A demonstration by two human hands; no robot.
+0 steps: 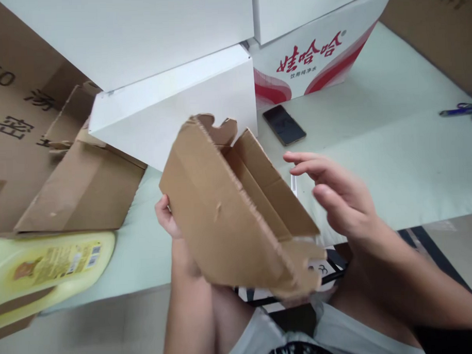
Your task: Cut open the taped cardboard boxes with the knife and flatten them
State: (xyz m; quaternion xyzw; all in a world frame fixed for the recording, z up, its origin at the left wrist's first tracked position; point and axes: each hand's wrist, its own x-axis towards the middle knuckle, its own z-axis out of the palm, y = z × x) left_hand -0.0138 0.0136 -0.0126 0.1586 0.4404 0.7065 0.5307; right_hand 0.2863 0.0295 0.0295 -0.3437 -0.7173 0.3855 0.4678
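Note:
A brown cardboard box (217, 214) with notched end flaps is held tilted in front of me, its open side turned to the right. My left hand (168, 218) grips its left edge; a few fingers show and the rest are hidden behind the cardboard. To the right of the box, apart from it, my right hand (337, 194) hovers with fingers spread and nothing in them. Beyond the box a dark smartphone (284, 124) lies on the pale green table (405, 155).
White cartons (187, 111) are stacked at the back, and a white carton with red lettering (309, 66) stands right of them. Large brown cartons (77, 187) fill the left side. A yellow jug (69, 265) lies front left. A blue item (460, 110) rests at far right.

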